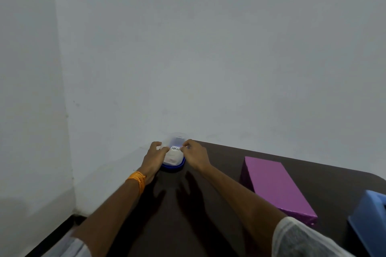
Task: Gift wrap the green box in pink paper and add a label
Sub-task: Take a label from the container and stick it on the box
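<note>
Curled fingers of left hand (155,152) pinching label (175,149) atop clear tub (173,158); right hand (195,153) pinching opposite edge. Probably light, flimsy, tacky: best held by corners. Rightward, pink-wrapped box (275,185) flat on table (323,175), untouched.

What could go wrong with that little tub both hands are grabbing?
The tub sits at the far corner of the table, so a hard tug from the left hand and right hand might push it off the edge. If its clear top pops loose suddenly, the white stuff inside could spill.
</note>
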Demonstrator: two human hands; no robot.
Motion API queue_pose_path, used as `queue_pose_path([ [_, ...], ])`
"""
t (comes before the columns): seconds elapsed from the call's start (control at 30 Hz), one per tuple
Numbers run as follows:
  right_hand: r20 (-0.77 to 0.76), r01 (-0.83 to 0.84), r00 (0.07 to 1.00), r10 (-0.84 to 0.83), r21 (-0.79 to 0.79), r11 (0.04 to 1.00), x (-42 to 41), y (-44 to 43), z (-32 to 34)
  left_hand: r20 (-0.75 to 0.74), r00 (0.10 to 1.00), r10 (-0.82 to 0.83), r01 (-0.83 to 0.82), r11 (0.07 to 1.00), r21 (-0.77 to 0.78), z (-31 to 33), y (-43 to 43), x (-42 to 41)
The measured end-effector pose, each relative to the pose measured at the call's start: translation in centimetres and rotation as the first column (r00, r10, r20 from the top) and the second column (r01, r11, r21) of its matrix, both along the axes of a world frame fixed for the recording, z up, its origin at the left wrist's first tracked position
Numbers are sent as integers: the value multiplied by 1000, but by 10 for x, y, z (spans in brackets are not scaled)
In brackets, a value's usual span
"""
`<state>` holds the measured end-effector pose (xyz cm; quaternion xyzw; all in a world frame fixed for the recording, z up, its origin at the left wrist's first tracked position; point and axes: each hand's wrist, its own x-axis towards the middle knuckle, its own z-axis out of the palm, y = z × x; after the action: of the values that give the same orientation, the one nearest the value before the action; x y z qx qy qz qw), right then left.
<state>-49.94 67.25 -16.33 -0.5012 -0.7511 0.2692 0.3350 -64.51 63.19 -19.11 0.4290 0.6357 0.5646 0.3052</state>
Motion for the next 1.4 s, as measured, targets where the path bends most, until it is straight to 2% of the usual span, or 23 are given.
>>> queue_pose_path([
  [0.1,50,-39,998,38,21,999,-3,2,-1,35,999,-11,10,1000,22,-2,4,2],
  [0.27,-25,25,999,-24,34,999,-1,-3,-3,35,999,-9,7,999,37,3,-2,10],
  [0.5,-94,32,995,-26,67,997,22,-33,17,-55,998,27,-22,996,85,26,-30,29],
  [0.73,-103,29,995,-19,103,994,51,-86,20,-77,997,28,-18,991,129,31,-77,54],
  [0.83,-110,22,994,-11,102,994,62,-112,13,-87,996,-2,11,995,101,26,-97,60],
  [0.97,-100,6,995,6,119,993,72,-137,6,-30,999,-9,11,998,66,22,-121,62],
  [1.13,-74,-2,997,12,127,992,75,-156,-5,-51,998,-29,29,1000,11,15,-144,58],
  [1.4,37,5,999,-9,112,994,67,-157,-15,3,1000,0,0,1000,-21,4,-160,44],
])
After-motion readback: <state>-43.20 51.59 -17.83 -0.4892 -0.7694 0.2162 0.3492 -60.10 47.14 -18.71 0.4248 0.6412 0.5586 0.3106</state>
